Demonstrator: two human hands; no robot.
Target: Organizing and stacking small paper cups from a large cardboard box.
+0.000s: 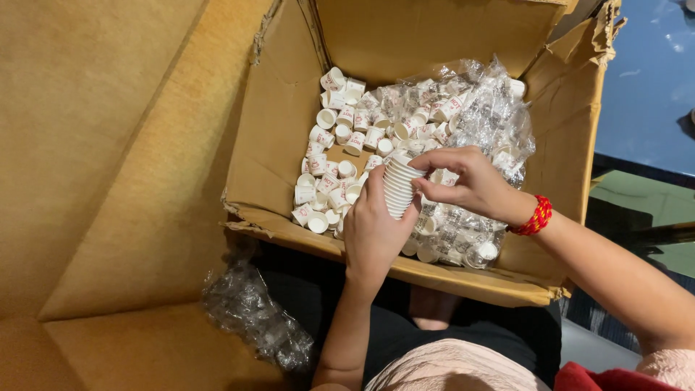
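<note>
A nested stack of small white paper cups [398, 187] is held over an open cardboard box [279, 123]. My left hand [371, 232] grips the stack from below and behind. My right hand [463, 181], with a red and yellow thread band at the wrist, pinches the top end of the stack with its fingertips. Several loose white cups with red print [334, 145] lie on the box floor. A clear plastic bag with more cups [474, 116] fills the box's right side.
A large brown cardboard sheet [94, 145] slopes along the left. A crumpled clear plastic bag [253, 318] lies beside my lap, below the box's near edge. A blue surface [651, 80] shows at the upper right.
</note>
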